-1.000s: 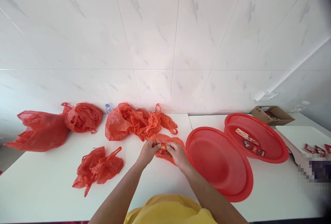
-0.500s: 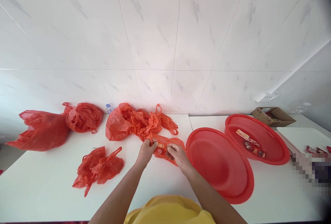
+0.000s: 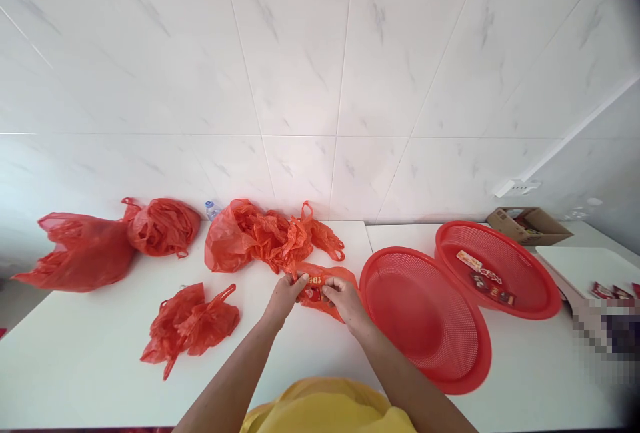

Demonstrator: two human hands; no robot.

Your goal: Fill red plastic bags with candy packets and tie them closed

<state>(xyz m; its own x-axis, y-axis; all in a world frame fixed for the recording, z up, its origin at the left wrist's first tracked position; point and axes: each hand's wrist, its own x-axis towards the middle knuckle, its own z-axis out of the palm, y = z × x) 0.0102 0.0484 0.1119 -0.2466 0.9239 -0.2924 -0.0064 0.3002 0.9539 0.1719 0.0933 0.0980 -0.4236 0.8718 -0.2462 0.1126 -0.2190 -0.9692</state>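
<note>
My left hand [image 3: 286, 291] and my right hand [image 3: 342, 294] are both closed, pinching opposite ends of a small red packet [image 3: 315, 280] with gold lettering. Under and around the packet spreads a thin red plastic bag [image 3: 333, 309]. Whether the packet is inside the bag or on top of it, I cannot tell. Just behind my hands lies a heap of crumpled red plastic bags [image 3: 270, 236]. To the left of my forearm is another crumpled red bag [image 3: 200, 319].
An empty-looking red plastic basket [image 3: 417, 306] stands at my right. Behind it, a second red basket [image 3: 530, 286] holds several small packets. Farther back are a cardboard box [image 3: 530, 236] and a white tray [image 3: 585, 261]. Stuffed red bags [image 3: 95, 253] and a bottle [image 3: 211, 209] sit along the wall.
The packet between my hands has tilted slightly, and my fingers have shifted a little on it. Everything else on the table stays put.
</note>
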